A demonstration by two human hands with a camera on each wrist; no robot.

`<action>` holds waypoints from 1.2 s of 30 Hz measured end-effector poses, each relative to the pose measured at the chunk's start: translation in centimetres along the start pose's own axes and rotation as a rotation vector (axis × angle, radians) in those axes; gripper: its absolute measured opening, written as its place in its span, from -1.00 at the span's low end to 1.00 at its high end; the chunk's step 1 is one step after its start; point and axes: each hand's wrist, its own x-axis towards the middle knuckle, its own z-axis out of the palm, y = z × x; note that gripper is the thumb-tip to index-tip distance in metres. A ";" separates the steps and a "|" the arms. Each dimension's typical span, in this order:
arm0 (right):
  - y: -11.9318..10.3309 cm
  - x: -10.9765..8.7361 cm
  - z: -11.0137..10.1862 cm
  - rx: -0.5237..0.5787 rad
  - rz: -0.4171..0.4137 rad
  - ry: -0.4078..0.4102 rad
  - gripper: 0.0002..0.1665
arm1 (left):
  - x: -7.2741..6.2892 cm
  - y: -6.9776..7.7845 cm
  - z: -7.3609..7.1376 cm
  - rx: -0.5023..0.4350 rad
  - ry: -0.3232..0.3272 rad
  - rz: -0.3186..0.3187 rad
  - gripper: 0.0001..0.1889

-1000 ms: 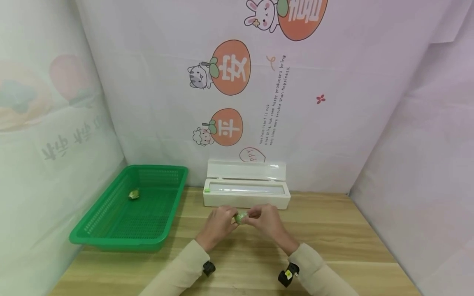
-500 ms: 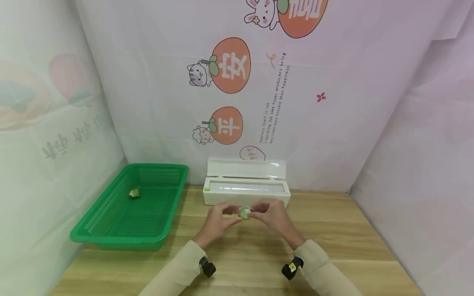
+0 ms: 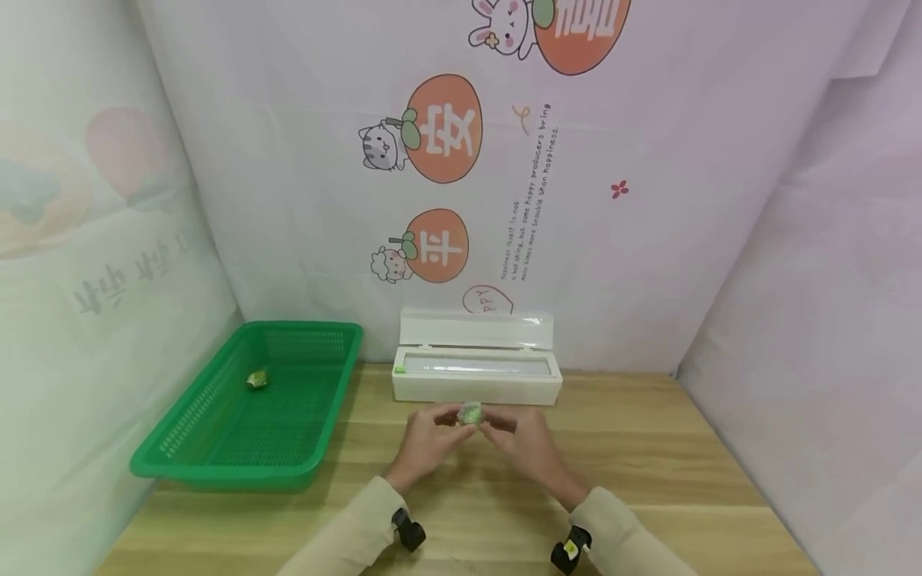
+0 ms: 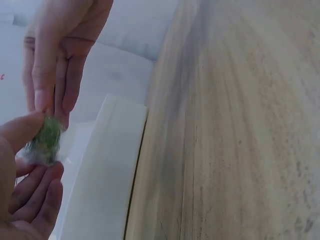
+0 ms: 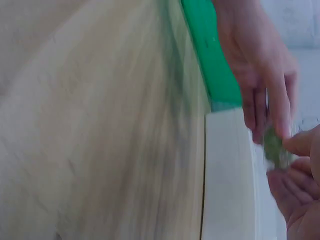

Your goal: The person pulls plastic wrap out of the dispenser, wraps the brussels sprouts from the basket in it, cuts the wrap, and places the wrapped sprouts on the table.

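Note:
Both hands meet around a small green piece wrapped in clear film, held just above the table in front of a white cling film dispenser. My left hand pinches its left side between thumb and fingers. From the right, my right hand pinches the other side. Green shows through the shiny wrap in the left wrist view; the right wrist view shows the piece blurred. What exactly is inside the film cannot be told.
The dispenser's clear lid stands raised against the printed back cloth. To the left, a green plastic basket holds a small yellow-green wrapped piece. White cloth walls border the wooden table at the back and both sides.
My hands have turned the wrapped piece between their fingers, and its green, film-covered face now shows upward. Basket and dispenser stay in place, while the head view has shifted slightly.

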 end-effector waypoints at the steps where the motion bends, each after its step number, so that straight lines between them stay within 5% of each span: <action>1: -0.3 -0.1 0.2 0.013 0.023 -0.013 -0.60 | 0.1 0.1 0.0 0.026 0.013 0.015 -0.66; 4: -1.0 -0.4 0.2 0.051 0.097 -0.079 -0.50 | 0.2 0.1 -0.2 0.046 0.015 0.018 -0.66; 8: -0.7 -0.1 -1.4 0.144 0.167 -0.144 -0.60 | 0.0 -0.6 -1.1 -0.057 -0.045 -0.032 -0.64; 13: 1.2 0.8 -3.3 0.240 0.122 -0.185 -0.65 | -0.3 -0.4 -2.5 -0.179 -0.169 -0.035 -0.63; 19: 2.5 0.8 -3.4 0.308 0.108 -0.342 -0.57 | -0.5 0.0 -2.8 -0.204 -0.313 0.025 -0.60; 27: 2.5 0.5 -2.8 0.352 0.080 -0.280 -0.64 | -0.1 0.9 -2.0 -0.118 -0.256 0.042 -0.64; 31: 2.2 0.5 -2.9 0.354 0.146 -0.248 -0.61 | 0.4 1.8 -1.7 -0.039 -0.228 0.022 -0.59; 36: 2.3 0.2 -3.1 0.356 0.239 -0.248 -0.56 | 0.7 2.4 -1.3 -0.023 -0.271 -0.004 -0.57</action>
